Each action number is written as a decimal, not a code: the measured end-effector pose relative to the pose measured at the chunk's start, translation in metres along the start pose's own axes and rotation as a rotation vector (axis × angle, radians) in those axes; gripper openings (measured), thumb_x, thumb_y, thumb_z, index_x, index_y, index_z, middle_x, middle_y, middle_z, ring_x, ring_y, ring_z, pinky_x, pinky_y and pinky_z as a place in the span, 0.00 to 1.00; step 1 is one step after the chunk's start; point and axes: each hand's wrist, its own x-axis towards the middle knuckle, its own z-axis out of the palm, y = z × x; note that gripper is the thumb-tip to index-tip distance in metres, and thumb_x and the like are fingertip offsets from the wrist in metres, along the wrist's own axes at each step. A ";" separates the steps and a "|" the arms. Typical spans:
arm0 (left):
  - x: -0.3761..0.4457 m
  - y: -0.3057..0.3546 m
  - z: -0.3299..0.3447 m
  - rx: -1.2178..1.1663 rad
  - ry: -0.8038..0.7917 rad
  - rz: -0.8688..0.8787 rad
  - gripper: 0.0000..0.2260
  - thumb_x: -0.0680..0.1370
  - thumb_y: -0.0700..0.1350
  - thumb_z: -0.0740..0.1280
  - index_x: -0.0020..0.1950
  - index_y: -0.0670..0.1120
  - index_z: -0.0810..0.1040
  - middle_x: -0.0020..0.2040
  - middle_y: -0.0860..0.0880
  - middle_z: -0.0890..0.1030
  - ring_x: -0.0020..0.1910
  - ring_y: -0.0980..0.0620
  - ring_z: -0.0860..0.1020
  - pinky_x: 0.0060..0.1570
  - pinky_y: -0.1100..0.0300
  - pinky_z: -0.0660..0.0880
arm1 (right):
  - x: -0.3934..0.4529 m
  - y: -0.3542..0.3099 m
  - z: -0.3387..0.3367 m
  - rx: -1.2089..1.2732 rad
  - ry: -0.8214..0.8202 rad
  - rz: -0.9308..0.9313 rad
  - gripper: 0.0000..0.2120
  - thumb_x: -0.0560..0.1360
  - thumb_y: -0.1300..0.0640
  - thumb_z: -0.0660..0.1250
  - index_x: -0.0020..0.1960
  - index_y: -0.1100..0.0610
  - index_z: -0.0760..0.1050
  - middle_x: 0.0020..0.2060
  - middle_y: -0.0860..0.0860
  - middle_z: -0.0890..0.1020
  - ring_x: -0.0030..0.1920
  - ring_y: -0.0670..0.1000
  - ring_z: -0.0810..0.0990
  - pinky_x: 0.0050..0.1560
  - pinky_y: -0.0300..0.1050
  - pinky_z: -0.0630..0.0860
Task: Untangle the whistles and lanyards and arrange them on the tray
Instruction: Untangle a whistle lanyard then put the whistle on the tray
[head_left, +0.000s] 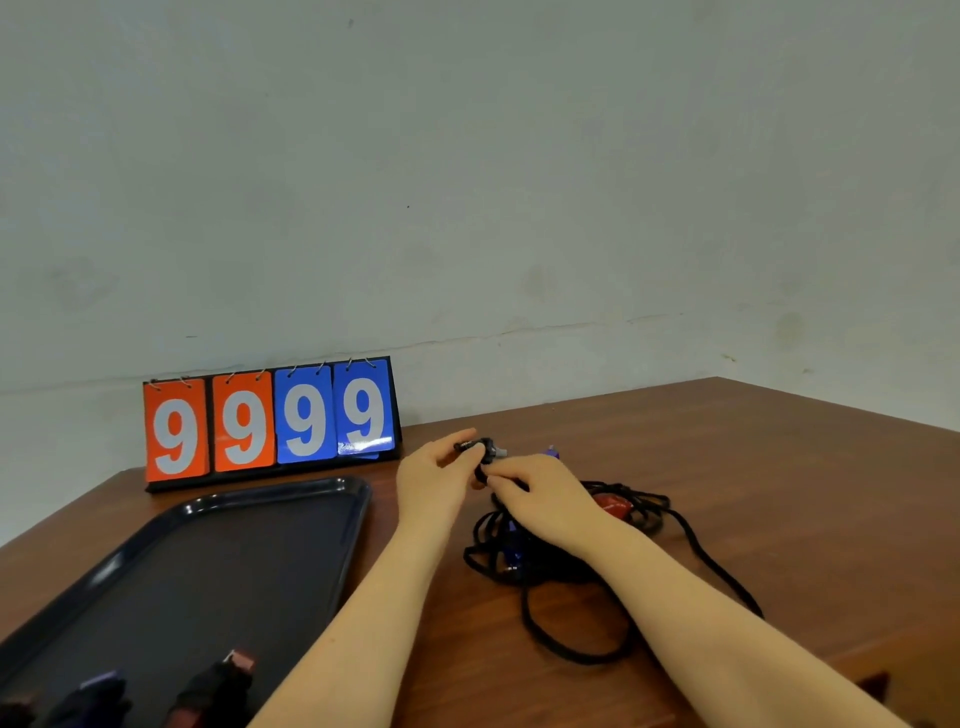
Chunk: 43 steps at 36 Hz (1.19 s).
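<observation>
Left grip (434, 480) and right grip (540, 496) both pinching a black whistle (483, 449), raised just above the surface (727, 467). Beneath and right of the right grip, tangled black lanyards (571, 566) with red whistle (613, 505) and blue whistle (511, 545). Left of the left grip, dark tray (291, 519) holding sorted whistles (223, 680). Beyond, scoreboard (270, 421) reading 9999.

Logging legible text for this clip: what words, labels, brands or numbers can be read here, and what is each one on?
"9" on the first orange card of the flip scoreboard
"9" on the second orange card
"9" on the first blue card
"9" on the second blue card
No readable text on the black whistle between the left hand and right hand, the red whistle in the lanyard pile, or the tray; whistles too small and blurred.
</observation>
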 end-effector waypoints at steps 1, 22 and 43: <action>0.001 -0.001 0.000 0.036 0.004 0.005 0.12 0.77 0.39 0.69 0.60 0.46 0.81 0.52 0.51 0.80 0.36 0.68 0.76 0.33 0.74 0.71 | 0.000 0.000 0.000 0.029 -0.002 -0.001 0.13 0.81 0.54 0.58 0.54 0.48 0.81 0.45 0.44 0.83 0.46 0.46 0.81 0.53 0.45 0.77; -0.008 0.012 -0.005 -0.122 -0.385 -0.110 0.11 0.78 0.40 0.68 0.59 0.51 0.81 0.52 0.51 0.85 0.53 0.55 0.82 0.54 0.62 0.77 | 0.007 0.003 -0.020 0.633 0.362 0.242 0.12 0.78 0.53 0.66 0.37 0.56 0.79 0.25 0.46 0.72 0.27 0.45 0.68 0.31 0.38 0.67; -0.007 0.021 0.005 -0.783 -0.216 -0.259 0.11 0.78 0.33 0.63 0.59 0.37 0.78 0.53 0.41 0.83 0.52 0.49 0.83 0.51 0.61 0.80 | 0.007 0.002 -0.011 0.587 0.243 0.173 0.10 0.80 0.56 0.61 0.44 0.58 0.76 0.28 0.47 0.71 0.26 0.44 0.67 0.28 0.36 0.64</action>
